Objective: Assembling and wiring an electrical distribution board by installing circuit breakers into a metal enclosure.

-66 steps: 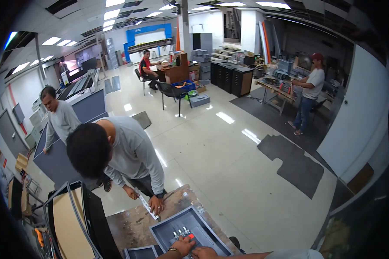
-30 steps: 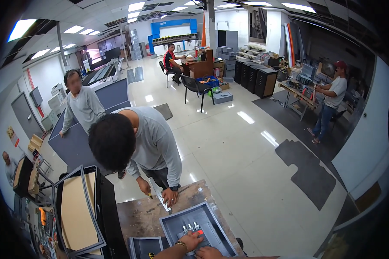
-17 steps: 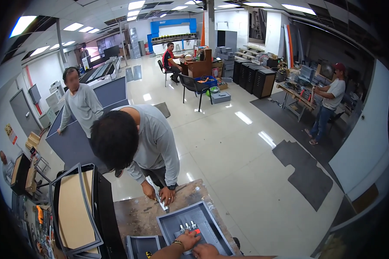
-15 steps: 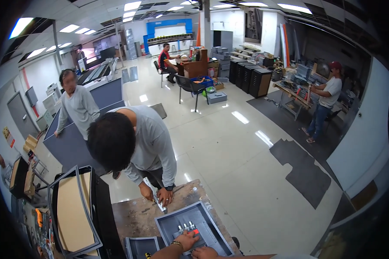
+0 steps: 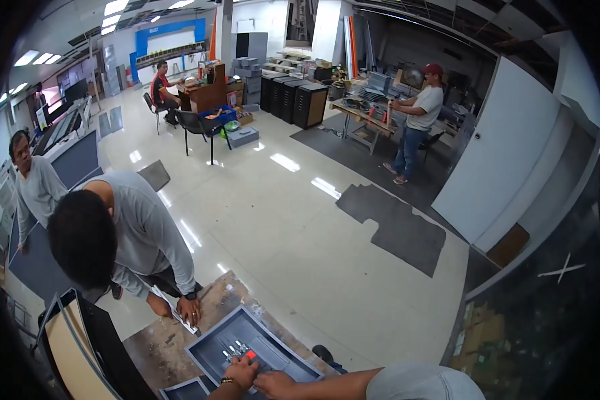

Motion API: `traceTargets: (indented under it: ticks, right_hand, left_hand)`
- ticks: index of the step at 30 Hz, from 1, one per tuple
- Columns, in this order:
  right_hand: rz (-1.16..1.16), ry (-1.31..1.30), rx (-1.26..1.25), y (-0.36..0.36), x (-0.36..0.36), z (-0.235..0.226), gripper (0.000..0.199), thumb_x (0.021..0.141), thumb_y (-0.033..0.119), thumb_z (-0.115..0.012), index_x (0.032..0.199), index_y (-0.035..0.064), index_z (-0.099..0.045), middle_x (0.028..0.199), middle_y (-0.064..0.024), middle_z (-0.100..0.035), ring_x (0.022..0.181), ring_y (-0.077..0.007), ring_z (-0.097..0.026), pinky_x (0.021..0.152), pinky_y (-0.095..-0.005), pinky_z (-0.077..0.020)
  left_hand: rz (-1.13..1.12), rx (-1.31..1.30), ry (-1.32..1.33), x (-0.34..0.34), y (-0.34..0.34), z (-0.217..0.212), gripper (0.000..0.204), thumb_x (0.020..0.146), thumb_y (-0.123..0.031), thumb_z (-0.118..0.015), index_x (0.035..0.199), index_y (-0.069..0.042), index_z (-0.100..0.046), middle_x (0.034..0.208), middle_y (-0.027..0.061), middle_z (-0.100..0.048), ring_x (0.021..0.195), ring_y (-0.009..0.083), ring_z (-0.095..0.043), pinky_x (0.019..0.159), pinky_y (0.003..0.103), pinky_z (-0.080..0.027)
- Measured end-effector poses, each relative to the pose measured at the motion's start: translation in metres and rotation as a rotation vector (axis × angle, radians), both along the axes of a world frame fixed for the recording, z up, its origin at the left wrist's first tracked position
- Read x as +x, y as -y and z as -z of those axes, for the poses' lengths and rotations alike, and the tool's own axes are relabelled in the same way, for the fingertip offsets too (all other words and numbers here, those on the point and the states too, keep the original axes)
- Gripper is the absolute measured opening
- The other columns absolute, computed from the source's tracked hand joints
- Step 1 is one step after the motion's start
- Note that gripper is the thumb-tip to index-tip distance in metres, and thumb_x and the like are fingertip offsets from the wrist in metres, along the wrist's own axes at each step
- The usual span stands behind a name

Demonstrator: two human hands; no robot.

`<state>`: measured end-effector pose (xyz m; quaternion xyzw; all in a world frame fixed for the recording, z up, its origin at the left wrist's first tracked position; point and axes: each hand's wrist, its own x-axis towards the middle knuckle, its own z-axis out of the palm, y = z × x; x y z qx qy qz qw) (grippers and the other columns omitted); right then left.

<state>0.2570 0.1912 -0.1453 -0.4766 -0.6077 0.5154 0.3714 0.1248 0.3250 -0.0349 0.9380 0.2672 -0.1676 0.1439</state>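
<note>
- Small silver metal parts (image 5: 233,349) w/ a red-tipped piece (image 5: 251,355): prob. light, stiff, slippery; best pinched at ends w/ fingertips.
- They lie in dark grey tray (image 5: 213,339) on worn workbench (image 5: 155,347), near bottom edge.
- Left hand (image 5: 242,371): fingers curled narrow on the red-tipped piece.
- Right hand (image 5: 275,385): resting in tray; grip can't tell.
- Co-worker's hand (image 5: 189,311) at tray's far corner.

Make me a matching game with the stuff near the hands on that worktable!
Things:
1. left hand
2. right hand
3. co-worker's hand
4. dark panel

Places:
A. standing on edge at the table's left end
B. on the grey tray, by a small red part
C. on the tray's near side, right of the other hand
D. pressing a long metal strip onto the table

Pairs: 1-B, 2-C, 3-D, 4-A
</note>
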Motion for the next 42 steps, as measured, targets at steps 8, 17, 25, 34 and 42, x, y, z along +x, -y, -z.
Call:
traceTargets:
  ticks: [8, 17, 25, 34, 42]
  right_hand:
    - [0.069, 0.654, 0.293, -0.009, 0.024, -0.105, 0.011, 0.092, 0.025, -0.062, 0.095, 0.0146, -0.066, 0.098, -0.0057, -0.067, 0.081, -0.0315, -0.063, 0.072, -0.0412, -0.0514]
    - [-0.026, 0.629, 0.215, -0.017, 0.015, -0.099, 0.01, 0.084, 0.02, -0.065, 0.091, 0.0137, -0.063, 0.088, -0.0085, -0.064, 0.078, -0.0326, -0.062, 0.069, -0.0454, -0.048]
    - [0.062, 0.634, 0.476, -0.03, 0.022, -0.127, 0.007, 0.088, 0.02, -0.067, 0.087, 0.0139, -0.067, 0.082, -0.0044, -0.063, 0.071, -0.0271, -0.059, 0.07, -0.038, -0.0486]
    - [0.182, 0.347, 0.303, -0.015, 0.045, -0.161, 0.006, 0.088, 0.009, -0.07, 0.094, 0.0069, -0.071, 0.094, -0.0057, -0.072, 0.079, -0.0263, -0.066, 0.071, -0.0356, -0.0525]
    - [0.352, 0.306, 0.247, -0.013, 0.073, -0.169, 0.008, 0.089, 0.004, -0.069, 0.097, 0.0035, -0.072, 0.093, -0.0074, -0.075, 0.074, -0.0256, -0.069, 0.07, -0.0332, -0.0541]
  left_hand:
    - [-0.068, 0.003, 0.005, -0.003, 0.004, 0.005, 0.034, 0.094, -0.02, -0.054, 0.127, -0.023, -0.062, 0.13, 0.0164, -0.057, 0.109, 0.0447, -0.056, 0.085, 0.051, -0.058]
    - [-0.089, 0.019, 0.137, -0.013, 0.005, 0.011, 0.024, 0.093, -0.021, -0.056, 0.116, -0.021, -0.063, 0.13, 0.0138, -0.057, 0.105, 0.0423, -0.057, 0.083, 0.049, -0.058]
    - [-0.07, 0.034, 0.096, -0.001, -0.004, -0.004, 0.026, 0.092, -0.014, -0.058, 0.118, -0.018, -0.059, 0.12, 0.0134, -0.056, 0.11, 0.0406, -0.055, 0.085, 0.045, -0.059]
    - [-0.1, 0.014, 0.051, -0.003, 0.001, -0.003, 0.026, 0.093, -0.012, -0.056, 0.118, -0.017, -0.059, 0.117, 0.013, -0.057, 0.108, 0.0372, -0.056, 0.087, 0.043, -0.059]
    - [-0.091, -0.001, 0.066, 0.0, -0.002, -0.014, 0.024, 0.092, -0.011, -0.057, 0.115, -0.016, -0.059, 0.117, 0.0128, -0.056, 0.107, 0.0368, -0.056, 0.086, 0.044, -0.059]
